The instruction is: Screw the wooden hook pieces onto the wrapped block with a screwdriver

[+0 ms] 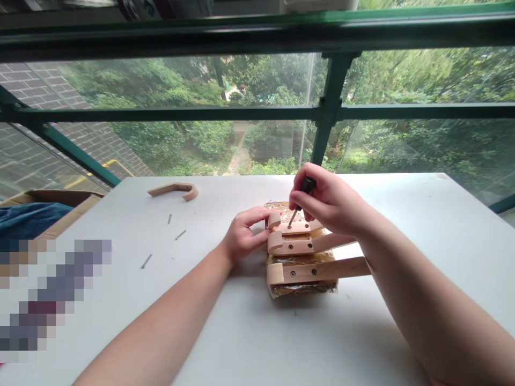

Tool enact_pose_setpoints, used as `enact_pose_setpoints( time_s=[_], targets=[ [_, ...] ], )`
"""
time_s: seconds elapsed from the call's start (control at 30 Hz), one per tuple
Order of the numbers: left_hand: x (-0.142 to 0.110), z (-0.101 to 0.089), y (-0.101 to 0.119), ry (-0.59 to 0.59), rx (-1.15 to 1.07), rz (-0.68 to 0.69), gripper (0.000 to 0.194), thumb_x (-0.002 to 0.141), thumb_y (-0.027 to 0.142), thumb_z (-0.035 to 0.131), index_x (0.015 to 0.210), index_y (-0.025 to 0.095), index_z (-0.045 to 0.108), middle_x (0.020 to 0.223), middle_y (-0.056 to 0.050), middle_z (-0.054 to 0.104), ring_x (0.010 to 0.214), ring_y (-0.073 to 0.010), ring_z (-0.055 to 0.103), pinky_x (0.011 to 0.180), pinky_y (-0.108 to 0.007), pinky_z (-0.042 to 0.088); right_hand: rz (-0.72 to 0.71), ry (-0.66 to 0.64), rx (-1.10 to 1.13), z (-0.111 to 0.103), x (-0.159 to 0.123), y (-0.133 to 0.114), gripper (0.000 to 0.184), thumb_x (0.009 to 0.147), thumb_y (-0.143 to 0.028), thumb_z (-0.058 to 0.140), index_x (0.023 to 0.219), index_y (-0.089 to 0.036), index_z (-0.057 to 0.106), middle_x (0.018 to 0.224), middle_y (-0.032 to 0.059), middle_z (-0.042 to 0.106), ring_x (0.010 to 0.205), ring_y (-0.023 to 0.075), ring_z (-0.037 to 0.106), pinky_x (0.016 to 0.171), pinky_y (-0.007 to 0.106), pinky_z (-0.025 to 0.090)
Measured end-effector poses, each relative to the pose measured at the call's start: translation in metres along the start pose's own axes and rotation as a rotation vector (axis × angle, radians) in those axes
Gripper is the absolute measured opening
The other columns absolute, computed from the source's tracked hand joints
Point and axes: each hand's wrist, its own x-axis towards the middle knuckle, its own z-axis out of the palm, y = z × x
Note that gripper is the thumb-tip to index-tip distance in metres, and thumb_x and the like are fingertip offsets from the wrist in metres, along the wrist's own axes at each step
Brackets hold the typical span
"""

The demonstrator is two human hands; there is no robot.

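In my right hand (328, 201) is a screwdriver (308, 185) with a black handle, gripped near its top. Its tip meets a screw in the far wooden hook (298, 229). My left hand (246, 231) pinches the curved left end of that hook; some fingers are hidden behind it. Two more wooden hooks, a middle one (300, 246) and a near one (303, 272), lie parallel to it, each with two screw holes showing screws or dark recesses. All three rest across a block wrapped in clear film and brown tape (303, 290).
On the white table (225, 321), a loose curved wooden hook (171, 188) lies at the back left. Several screws (181, 235) are scattered left of my left hand. A cardboard box (86, 206) holding blue cloth stands beyond the left edge. Green railing (201, 114) and glass run behind the table.
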Motion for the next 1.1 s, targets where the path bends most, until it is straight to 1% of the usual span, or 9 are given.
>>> enact_pose_setpoints(
  time_s=[0.07, 0.2, 0.4, 0.53, 0.67, 0.77, 0.83, 0.97, 1.1],
  targets=[
    [0.0, 0.0, 0.001, -0.012, 0.007, -0.002, 0.028, 0.087, 0.033, 0.068, 0.109, 0.016, 0.073, 0.106, -0.012, 0.071, 0.1, -0.0251, 0.064, 0.095, -0.038, 0.048, 0.01, -0.041, 0.031, -0.003, -0.001, -0.001, 0.005, 0.093, -0.019, 0.053, 0.092, -0.023, 0.05, 0.082, -0.0003, 0.068, 0.06, 0.0119, 0.058, 0.055, 0.028, 0.046],
    [0.001, -0.001, 0.005, -0.042, 0.017, -0.015, 0.027, 0.088, 0.035, 0.066, 0.106, 0.015, 0.073, 0.107, -0.012, 0.071, 0.099, -0.025, 0.064, 0.094, -0.038, 0.049, -0.001, -0.123, 0.049, -0.008, -0.003, -0.006, 0.017, 0.089, -0.008, 0.048, 0.097, -0.022, 0.054, 0.091, 0.0018, 0.069, 0.07, 0.0137, 0.063, 0.06, 0.028, 0.051],
    [0.002, -0.001, 0.005, -0.043, 0.021, 0.002, 0.026, 0.089, 0.035, 0.065, 0.103, 0.015, 0.073, 0.108, -0.012, 0.071, 0.098, -0.0253, 0.064, 0.095, -0.039, 0.048, 0.033, -0.18, 0.177, -0.006, -0.003, -0.006, 0.011, 0.092, -0.014, 0.053, 0.101, -0.02, 0.055, 0.093, 0.0043, 0.07, 0.068, 0.0144, 0.066, 0.064, 0.031, 0.057],
    [0.002, -0.001, 0.004, -0.037, 0.018, 0.022, 0.024, 0.088, 0.035, 0.066, 0.102, 0.016, 0.072, 0.105, -0.012, 0.071, 0.098, -0.025, 0.064, 0.094, -0.039, 0.049, 0.056, -0.143, 0.176, 0.004, -0.003, -0.006, 0.004, 0.093, -0.02, 0.056, 0.095, -0.022, 0.053, 0.09, 0.0037, 0.071, 0.066, 0.0163, 0.069, 0.06, 0.032, 0.057],
    [0.001, 0.0, 0.003, -0.007, 0.018, 0.034, 0.025, 0.089, 0.035, 0.066, 0.104, 0.017, 0.072, 0.107, -0.011, 0.072, 0.097, -0.024, 0.065, 0.095, -0.039, 0.049, 0.086, -0.076, 0.112, 0.009, -0.003, -0.006, 0.013, 0.091, -0.022, 0.059, 0.086, -0.023, 0.047, 0.087, 0.002, 0.072, 0.061, 0.0162, 0.069, 0.053, 0.03, 0.052],
    [-0.001, 0.002, 0.002, 0.022, 0.014, 0.035, 0.03, 0.089, 0.036, 0.065, 0.112, 0.018, 0.072, 0.113, -0.012, 0.072, 0.104, -0.0264, 0.065, 0.098, -0.04, 0.048, 0.099, -0.033, 0.129, 0.008, -0.001, -0.005, 0.021, 0.091, -0.025, 0.06, 0.082, -0.024, 0.041, 0.084, 0.001, 0.072, 0.055, 0.014, 0.064, 0.051, 0.03, 0.049],
    [-0.001, 0.002, 0.001, 0.032, 0.008, 0.046, 0.032, 0.089, 0.036, 0.065, 0.115, 0.019, 0.071, 0.118, -0.012, 0.071, 0.109, -0.0276, 0.065, 0.101, -0.041, 0.048, 0.098, 0.01, 0.085, 0.007, 0.0, -0.003, 0.026, 0.09, -0.027, 0.062, 0.079, -0.025, 0.038, 0.084, 0.001, 0.071, 0.056, 0.0132, 0.061, 0.05, 0.029, 0.046],
    [0.0, 0.001, 0.0, 0.022, 0.005, 0.051, 0.032, 0.088, 0.036, 0.067, 0.115, 0.019, 0.072, 0.116, -0.012, 0.072, 0.106, -0.0268, 0.065, 0.098, -0.04, 0.049, 0.084, 0.047, -0.046, 0.007, 0.0, -0.003, 0.025, 0.087, -0.032, 0.065, 0.08, -0.024, 0.042, 0.083, 0.0005, 0.067, 0.054, 0.0112, 0.052, 0.048, 0.028, 0.037],
    [0.001, 0.0, 0.0, 0.002, 0.001, 0.042, 0.03, 0.087, 0.036, 0.067, 0.11, 0.018, 0.073, 0.112, -0.012, 0.073, 0.103, -0.0263, 0.065, 0.097, -0.04, 0.05, 0.076, 0.091, -0.206, 0.006, 0.001, -0.005, 0.019, 0.087, -0.033, 0.063, 0.077, -0.022, 0.05, 0.065, -0.0025, 0.055, 0.055, 0.0116, 0.046, 0.051, 0.028, 0.033]
  ],
)
